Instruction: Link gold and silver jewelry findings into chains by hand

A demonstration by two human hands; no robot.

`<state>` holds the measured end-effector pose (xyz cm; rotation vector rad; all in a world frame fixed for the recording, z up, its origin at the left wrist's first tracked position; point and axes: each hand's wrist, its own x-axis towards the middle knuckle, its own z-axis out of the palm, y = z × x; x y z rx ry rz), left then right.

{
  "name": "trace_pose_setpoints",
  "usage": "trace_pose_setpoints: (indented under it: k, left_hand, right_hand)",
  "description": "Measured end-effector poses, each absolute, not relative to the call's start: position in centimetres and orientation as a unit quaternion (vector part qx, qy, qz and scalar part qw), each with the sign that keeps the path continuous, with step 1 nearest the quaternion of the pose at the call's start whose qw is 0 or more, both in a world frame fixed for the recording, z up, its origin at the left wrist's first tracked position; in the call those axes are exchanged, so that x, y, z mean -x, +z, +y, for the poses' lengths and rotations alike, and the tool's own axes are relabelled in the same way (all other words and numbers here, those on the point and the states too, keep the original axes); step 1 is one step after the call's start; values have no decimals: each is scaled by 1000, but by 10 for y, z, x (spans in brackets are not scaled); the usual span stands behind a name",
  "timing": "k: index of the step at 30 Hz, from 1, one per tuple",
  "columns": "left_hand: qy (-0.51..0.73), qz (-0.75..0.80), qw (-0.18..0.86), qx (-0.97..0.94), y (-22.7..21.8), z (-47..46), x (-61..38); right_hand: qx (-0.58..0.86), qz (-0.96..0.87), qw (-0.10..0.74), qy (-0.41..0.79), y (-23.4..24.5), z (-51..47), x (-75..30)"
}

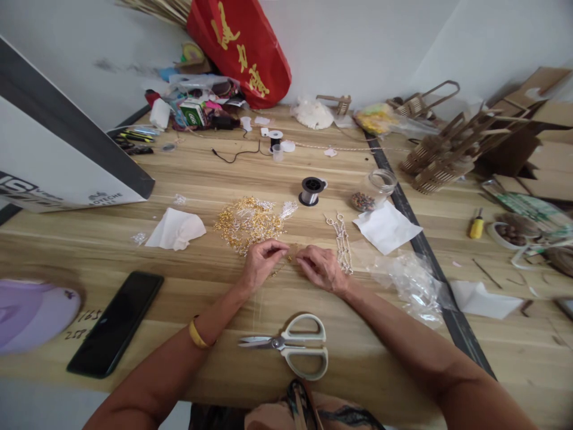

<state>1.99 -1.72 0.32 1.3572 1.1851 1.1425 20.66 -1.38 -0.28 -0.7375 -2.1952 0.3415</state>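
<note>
Hands (261, 261) (320, 267) flank a gold piece (289, 259) (bead pile (250, 224) beyond the left one).

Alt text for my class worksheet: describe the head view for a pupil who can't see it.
A person's left hand and right hand, close together, work at a small gold-coloured piece beside a gold and silver heap of trinkets on a wooden table. Scissors lie nearer the person, a wire spool beyond the hands, a black phone at left.
</note>
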Motion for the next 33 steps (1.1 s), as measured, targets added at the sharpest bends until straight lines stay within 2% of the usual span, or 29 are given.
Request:
trace_pose_setpoints:
  k: [33]
  left_hand:
    - [446,485,569,-492,10,-19,-24]
  right_hand:
    - [286,-863,395,130,0,-14,-206]
